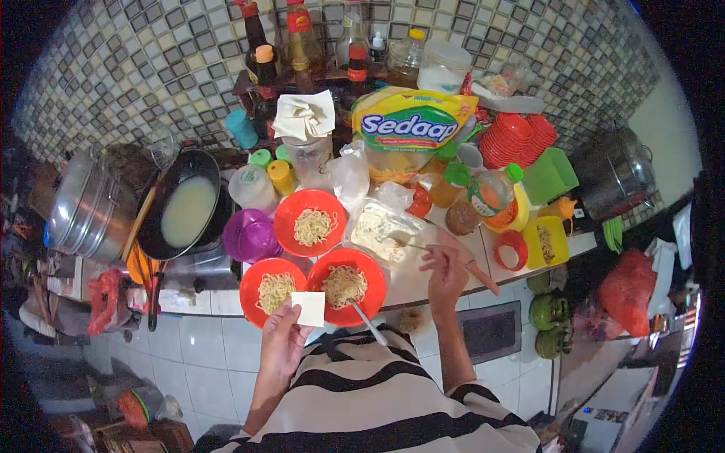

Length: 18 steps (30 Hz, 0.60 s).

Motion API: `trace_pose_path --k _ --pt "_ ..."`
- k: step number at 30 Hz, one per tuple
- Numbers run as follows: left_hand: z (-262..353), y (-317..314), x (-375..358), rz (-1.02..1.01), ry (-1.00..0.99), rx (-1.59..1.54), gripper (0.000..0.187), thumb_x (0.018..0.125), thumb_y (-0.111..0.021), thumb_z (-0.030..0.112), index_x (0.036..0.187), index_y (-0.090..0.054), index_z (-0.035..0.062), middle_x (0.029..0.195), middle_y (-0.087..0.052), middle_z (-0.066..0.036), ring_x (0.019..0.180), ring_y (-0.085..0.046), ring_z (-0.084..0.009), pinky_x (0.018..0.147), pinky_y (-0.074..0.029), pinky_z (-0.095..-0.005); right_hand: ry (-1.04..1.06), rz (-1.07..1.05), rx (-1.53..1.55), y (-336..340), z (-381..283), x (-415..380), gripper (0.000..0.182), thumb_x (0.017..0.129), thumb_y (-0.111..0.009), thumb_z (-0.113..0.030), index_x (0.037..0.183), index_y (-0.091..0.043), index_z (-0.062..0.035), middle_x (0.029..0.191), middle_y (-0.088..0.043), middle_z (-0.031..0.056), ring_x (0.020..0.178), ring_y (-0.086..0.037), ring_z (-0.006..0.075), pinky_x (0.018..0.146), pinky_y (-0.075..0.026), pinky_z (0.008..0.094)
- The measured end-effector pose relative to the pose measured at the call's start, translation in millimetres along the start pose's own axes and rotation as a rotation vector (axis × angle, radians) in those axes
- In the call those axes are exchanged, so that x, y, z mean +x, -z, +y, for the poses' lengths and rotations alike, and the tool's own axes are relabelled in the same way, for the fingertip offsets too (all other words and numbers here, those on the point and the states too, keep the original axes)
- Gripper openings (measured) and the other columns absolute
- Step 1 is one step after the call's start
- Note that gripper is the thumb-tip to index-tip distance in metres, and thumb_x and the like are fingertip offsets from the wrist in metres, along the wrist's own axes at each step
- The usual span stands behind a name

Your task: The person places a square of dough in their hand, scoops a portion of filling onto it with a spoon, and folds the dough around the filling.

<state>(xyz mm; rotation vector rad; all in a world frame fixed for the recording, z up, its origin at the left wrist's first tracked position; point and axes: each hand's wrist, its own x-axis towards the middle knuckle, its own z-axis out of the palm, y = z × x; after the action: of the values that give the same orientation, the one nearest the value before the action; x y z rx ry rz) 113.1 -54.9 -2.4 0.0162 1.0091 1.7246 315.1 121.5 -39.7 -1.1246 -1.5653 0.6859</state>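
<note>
Head view shows the pale square wrapper [309,309] in front of the two nearer red bowls, pinched between your left hand's [281,332] thumb and fingers. Your right hand [445,279] has its fingers loosely bent at the handle of the spoon [412,244] in the white mixture [375,231]; you cannot tell how firmly they close. Noodles fill the near-left bowl [248,285], near-right bowl [378,294] and far bowl [289,209]. Purple bowls [252,235] stand beside them, and farther left a dark pan [208,172] holds pale liquid [189,211].
</note>
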Motion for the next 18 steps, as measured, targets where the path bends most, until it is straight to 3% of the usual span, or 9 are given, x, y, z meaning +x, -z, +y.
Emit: trace_pose_path --k 2,6,9,14,18 --pt "8.4 4.1 3.8 -0.036 0.027 0.036 0.025 0.084 -0.047 0.003 0.108 -0.048 -0.0029 0.098 -0.058 -0.011 0.087 -0.06 -0.0177 0.077 -0.052 -0.028 0.139 0.082 0.018 -0.7 0.3 4.4 0.01 0.087 -0.044 -0.007 0.085 -0.052 -0.0004 0.073 -0.06 0.0082 0.058 -0.06 0.0146 0.054 -0.047 0.0252" --pt "21.5 13.0 10.1 -0.107 0.045 0.106 0.034 0.082 -0.046 -0.001 0.115 -0.042 -0.0048 0.104 -0.055 -0.013 0.092 -0.058 -0.0184 0.079 -0.05 -0.0278 0.156 0.11 -0.079 -4.1 -2.1 0.1 0.011 0.088 -0.043 -0.008 0.085 -0.051 -0.0001 0.073 -0.061 0.0088 0.057 -0.06 0.0147 0.054 -0.047 0.0257" --pt "30.0 15.6 14.7 -0.165 0.068 0.073 0.038 0.081 -0.044 -0.003 0.118 -0.038 -0.0062 0.108 -0.053 -0.014 0.096 -0.056 -0.0195 0.083 -0.049 -0.0294 0.082 0.097 -0.109 -13.8 7.6 -9.0 0.012 0.089 -0.042 -0.009 0.085 -0.048 0.0002 0.07 -0.06 0.0097 0.056 -0.06 0.0149 0.053 -0.047 0.0258" --pt "37.2 21.7 20.3 -0.196 0.098 0.074 0.039 0.08 -0.042 -0.004 0.119 -0.037 -0.0067 0.11 -0.052 -0.014 0.099 -0.055 -0.0207 0.086 -0.047 -0.0309 -0.111 0.281 0.099 -22.0 13.9 -6.8 0.013 0.09 -0.04 -0.012 0.091 -0.041 0.0006 0.061 -0.051 0.0083 0.048 -0.055 0.0141 0.044 -0.046 0.0241" --pt "40.9 20.1 20.6 -0.22 0.105 0.064 0.038 0.081 -0.041 -0.004 0.119 -0.037 -0.0063 0.11 -0.053 -0.014 0.099 -0.055 -0.0206 0.086 -0.047 -0.0308 -0.248 0.328 0.092 -21.8 33.6 -4.2 0.012 0.09 -0.04 -0.012 0.089 -0.04 -0.0009 0.064 -0.051 0.009 0.047 -0.054 0.0148 0.042 -0.046 0.0244"
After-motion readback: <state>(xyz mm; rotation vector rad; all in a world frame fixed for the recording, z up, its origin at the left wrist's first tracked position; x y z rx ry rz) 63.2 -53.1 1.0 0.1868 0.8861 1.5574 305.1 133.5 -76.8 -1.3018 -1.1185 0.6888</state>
